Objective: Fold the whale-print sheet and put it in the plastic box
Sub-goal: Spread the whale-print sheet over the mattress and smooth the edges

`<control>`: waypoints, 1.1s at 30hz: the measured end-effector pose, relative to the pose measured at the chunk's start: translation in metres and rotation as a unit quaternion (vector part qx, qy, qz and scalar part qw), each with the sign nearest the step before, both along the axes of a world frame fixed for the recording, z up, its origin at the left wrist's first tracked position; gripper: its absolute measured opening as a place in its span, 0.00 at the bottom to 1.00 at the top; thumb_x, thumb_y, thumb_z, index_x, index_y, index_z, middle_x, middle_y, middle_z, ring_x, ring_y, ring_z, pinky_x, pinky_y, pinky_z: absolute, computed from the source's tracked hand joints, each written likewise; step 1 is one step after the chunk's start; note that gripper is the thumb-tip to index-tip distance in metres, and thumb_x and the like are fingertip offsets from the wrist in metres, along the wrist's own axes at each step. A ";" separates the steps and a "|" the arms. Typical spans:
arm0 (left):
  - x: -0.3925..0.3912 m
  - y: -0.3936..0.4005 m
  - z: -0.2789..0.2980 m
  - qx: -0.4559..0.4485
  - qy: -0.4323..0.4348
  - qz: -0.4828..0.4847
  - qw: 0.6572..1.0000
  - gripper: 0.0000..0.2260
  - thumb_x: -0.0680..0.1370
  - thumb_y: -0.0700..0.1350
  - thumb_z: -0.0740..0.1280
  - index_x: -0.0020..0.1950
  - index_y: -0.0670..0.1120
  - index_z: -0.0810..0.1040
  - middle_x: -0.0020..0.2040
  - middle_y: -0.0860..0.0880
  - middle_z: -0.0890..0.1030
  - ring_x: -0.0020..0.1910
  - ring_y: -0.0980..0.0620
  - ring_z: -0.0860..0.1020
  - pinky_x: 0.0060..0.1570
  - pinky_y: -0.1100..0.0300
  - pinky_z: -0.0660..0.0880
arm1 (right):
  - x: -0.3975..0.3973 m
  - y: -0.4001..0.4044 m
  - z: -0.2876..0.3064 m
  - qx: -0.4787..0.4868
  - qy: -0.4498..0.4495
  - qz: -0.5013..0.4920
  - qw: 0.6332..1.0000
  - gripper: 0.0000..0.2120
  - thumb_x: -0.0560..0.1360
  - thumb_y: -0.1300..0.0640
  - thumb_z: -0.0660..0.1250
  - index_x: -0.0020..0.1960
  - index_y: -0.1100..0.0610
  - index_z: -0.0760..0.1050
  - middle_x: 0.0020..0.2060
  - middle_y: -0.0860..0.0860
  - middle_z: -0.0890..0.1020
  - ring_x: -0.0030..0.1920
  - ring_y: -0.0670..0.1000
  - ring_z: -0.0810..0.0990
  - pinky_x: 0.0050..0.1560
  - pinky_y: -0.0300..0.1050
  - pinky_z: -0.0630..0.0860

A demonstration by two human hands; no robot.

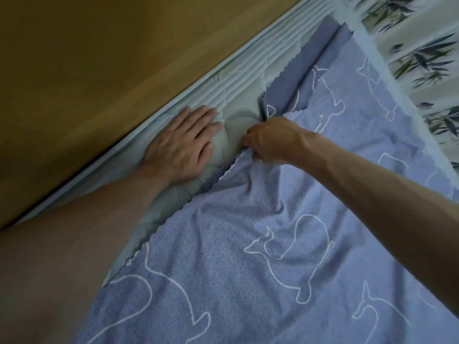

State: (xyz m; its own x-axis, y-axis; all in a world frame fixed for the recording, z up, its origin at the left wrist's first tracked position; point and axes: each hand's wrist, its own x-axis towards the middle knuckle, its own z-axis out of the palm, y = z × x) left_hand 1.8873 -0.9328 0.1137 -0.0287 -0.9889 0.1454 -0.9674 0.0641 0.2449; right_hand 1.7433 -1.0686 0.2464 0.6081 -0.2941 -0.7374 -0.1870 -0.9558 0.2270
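The blue whale-print sheet (260, 244) with white whale outlines and a zigzag edge lies spread over the bed, filling the lower right of the view. A corner of it is turned back near the top, showing the plain blue underside. My right hand (270, 140) pinches the sheet's zigzag edge near the mattress side, bunching the cloth. My left hand (181, 142) lies flat, fingers straight, pressing on the pale green mattress pad (231, 135) just left of that edge. No plastic box is in view.
A brown wooden panel (99, 70) runs along the mattress edge at upper left. A white cloth with a dark leaf print (422, 58) lies at the upper right, past the sheet's far side.
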 end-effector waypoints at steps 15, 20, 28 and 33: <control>0.001 -0.005 -0.013 0.020 0.008 -0.008 1.000 0.25 0.86 0.52 0.46 0.79 0.44 0.65 0.83 0.44 0.58 0.82 0.46 0.56 0.80 0.43 0.56 | 0.025 -0.060 -0.022 0.030 -0.090 0.083 0.992 0.14 0.82 0.45 0.61 0.61 0.51 0.77 0.53 0.50 0.84 0.54 0.56 0.83 0.60 0.49 0.72; 0.000 -0.004 -0.014 0.021 0.008 -0.006 1.000 0.24 0.86 0.51 0.49 0.80 0.45 0.64 0.83 0.45 0.58 0.82 0.47 0.56 0.80 0.45 0.54 | 0.020 -0.065 -0.031 0.019 -0.146 0.089 0.985 0.08 0.83 0.49 0.61 0.58 0.49 0.76 0.41 0.46 0.80 0.41 0.54 0.79 0.52 0.47 0.62; 0.000 -0.003 -0.018 0.007 0.036 -0.001 0.999 0.23 0.86 0.49 0.48 0.79 0.45 0.66 0.82 0.47 0.61 0.82 0.49 0.58 0.80 0.45 0.57 | 0.020 -0.078 -0.034 0.001 -0.164 0.049 0.985 0.08 0.82 0.52 0.60 0.57 0.52 0.76 0.40 0.48 0.79 0.43 0.54 0.81 0.59 0.53 0.65; 0.000 -0.003 -0.020 -0.003 0.044 -0.004 0.999 0.23 0.87 0.49 0.48 0.79 0.45 0.67 0.82 0.47 0.62 0.82 0.49 0.58 0.79 0.45 0.58 | 0.006 -0.080 -0.047 -0.018 -0.208 0.058 0.976 0.11 0.80 0.55 0.64 0.62 0.52 0.71 0.39 0.48 0.72 0.38 0.53 0.71 0.59 0.54 0.66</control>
